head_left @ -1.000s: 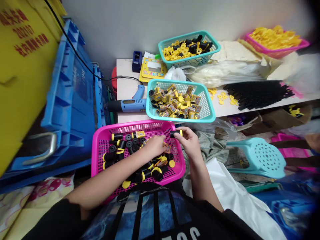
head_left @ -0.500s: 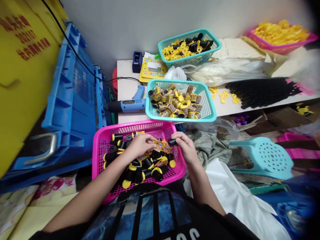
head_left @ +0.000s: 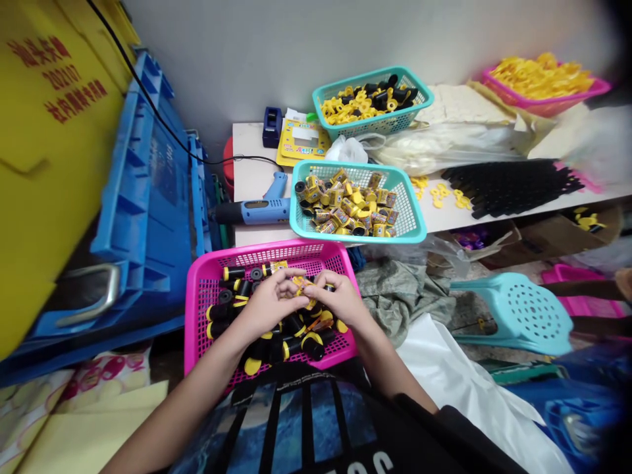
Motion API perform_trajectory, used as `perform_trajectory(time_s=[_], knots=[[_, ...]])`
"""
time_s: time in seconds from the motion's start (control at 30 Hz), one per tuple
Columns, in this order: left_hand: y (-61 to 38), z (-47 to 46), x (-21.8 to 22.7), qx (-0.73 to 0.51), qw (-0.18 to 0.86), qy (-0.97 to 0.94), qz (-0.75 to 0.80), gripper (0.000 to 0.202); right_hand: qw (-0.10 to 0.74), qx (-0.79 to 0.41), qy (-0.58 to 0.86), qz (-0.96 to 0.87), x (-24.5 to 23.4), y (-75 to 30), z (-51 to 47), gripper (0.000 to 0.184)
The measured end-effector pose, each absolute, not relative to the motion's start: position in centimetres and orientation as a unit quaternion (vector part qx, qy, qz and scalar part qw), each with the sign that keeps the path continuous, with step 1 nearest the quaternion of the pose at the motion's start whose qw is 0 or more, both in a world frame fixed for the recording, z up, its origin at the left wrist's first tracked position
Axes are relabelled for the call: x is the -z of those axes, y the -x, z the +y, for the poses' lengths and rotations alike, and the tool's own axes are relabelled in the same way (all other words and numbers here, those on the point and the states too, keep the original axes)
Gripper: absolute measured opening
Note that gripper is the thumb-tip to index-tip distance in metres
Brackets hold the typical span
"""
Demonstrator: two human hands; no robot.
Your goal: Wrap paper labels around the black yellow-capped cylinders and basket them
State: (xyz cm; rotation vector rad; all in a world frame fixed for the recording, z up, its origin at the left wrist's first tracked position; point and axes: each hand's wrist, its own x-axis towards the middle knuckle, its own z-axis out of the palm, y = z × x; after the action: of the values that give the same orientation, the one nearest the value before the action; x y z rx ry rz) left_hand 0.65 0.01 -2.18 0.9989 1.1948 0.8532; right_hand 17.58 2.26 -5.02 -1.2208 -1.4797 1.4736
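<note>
Over the pink basket (head_left: pixel 193 316), my two hands meet at a small yellow printed label (head_left: pixel 299 282). My left hand (head_left: pixel 272 299) pinches its left side with fingers curled. From the other side, my right hand (head_left: pixel 340 299) presses thumb and fingers at the label. A small dark round end (head_left: pixel 330 288) shows by the right fingers; whether they grip it I cannot tell. Below and around the hands lie many black cylinders with yellow caps (head_left: pixel 312 345), partly hidden by my hands and forearms.
On the white table (head_left: pixel 257 234) stands a turquoise basket (head_left: pixel 411 220) of labelled cylinders, beside a blue heat gun (head_left: pixel 261 210). Behind it, another turquoise basket (head_left: pixel 385 125) holds yellow and black parts. Black sticks (head_left: pixel 513 187) lie rightward. Blue crates (head_left: pixel 148 171) stand left, a turquoise stool (head_left: pixel 533 313) right.
My right hand, which held a black cylinder at the basket's right side, has moved left to meet my left hand. The yellow label is now between the fingers of both hands.
</note>
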Motion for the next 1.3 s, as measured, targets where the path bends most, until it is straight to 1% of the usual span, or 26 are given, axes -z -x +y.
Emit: perform_trajectory(time_s=[0.07,0.13,0.2,0.27,0.33,0.43,0.67,0.77,0.9,1.07,1.13,1.17,1.23,1.3], knots=[[-0.6,-0.1,2.5,-0.403,0.627,-0.393,0.538,0.035,0.37,-0.602,0.461,-0.537,5.2,-17.5,2.1,0.026],[-0.2,-0.2,2.7,-0.423,0.613,-0.364,0.56,0.031,0.401,-0.66,0.437,-0.461,5.4,-17.8,2.2,0.02],[0.3,-0.3,2.8,-0.425,0.584,-0.365,0.588,0.029,0.425,-0.712,0.407,-0.383,5.4,-18.5,2.4,0.024],[0.9,-0.4,2.8,-0.411,0.558,-0.382,0.61,0.029,0.432,-0.732,0.387,-0.356,5.1,-19.3,2.8,0.033],[1.2,-0.6,2.8,-0.4,0.546,-0.397,0.62,0.031,0.429,-0.73,0.378,-0.375,4.7,-20.0,3.2,0.036],[1.1,-0.8,2.8,-0.394,0.544,-0.409,0.617,0.038,0.417,-0.715,0.371,-0.421,4.3,-20.4,3.6,0.032],[0.9,-0.7,2.5,-0.392,0.552,-0.44,0.59,0.045,0.381,-0.719,0.358,-0.457,4.5,-19.9,3.6,0.032],[1.0,-0.7,2.5,-0.391,0.555,-0.446,0.583,0.046,0.389,-0.7,0.34,-0.492,4.5,-19.9,3.5,0.03],[0.7,-0.6,2.3,-0.394,0.555,-0.443,0.583,0.045,0.421,-0.655,0.349,-0.522,4.5,-19.2,3.1,0.026],[0.7,-0.8,2.0,-0.404,0.584,-0.429,0.559,0.047,0.415,-0.655,0.341,-0.532,5.1,-17.8,2.2,0.027],[0.7,-1.0,1.9,-0.399,0.597,-0.421,0.555,0.048,0.413,-0.644,0.345,-0.543,5.5,-17.5,1.9,0.031],[0.7,-1.0,1.9,-0.397,0.599,-0.42,0.555,0.048,0.411,-0.644,0.346,-0.544,5.6,-17.5,1.7,0.035],[0.6,-1.2,1.9,-0.399,0.599,-0.417,0.555,0.045,0.41,-0.663,0.338,-0.527,5.8,-17.4,1.6,0.045],[0.3,-1.2,1.8,-0.408,0.6,-0.416,0.549,0.041,0.422,-0.691,0.327,-0.487,5.7,-17.4,1.6,0.048]])
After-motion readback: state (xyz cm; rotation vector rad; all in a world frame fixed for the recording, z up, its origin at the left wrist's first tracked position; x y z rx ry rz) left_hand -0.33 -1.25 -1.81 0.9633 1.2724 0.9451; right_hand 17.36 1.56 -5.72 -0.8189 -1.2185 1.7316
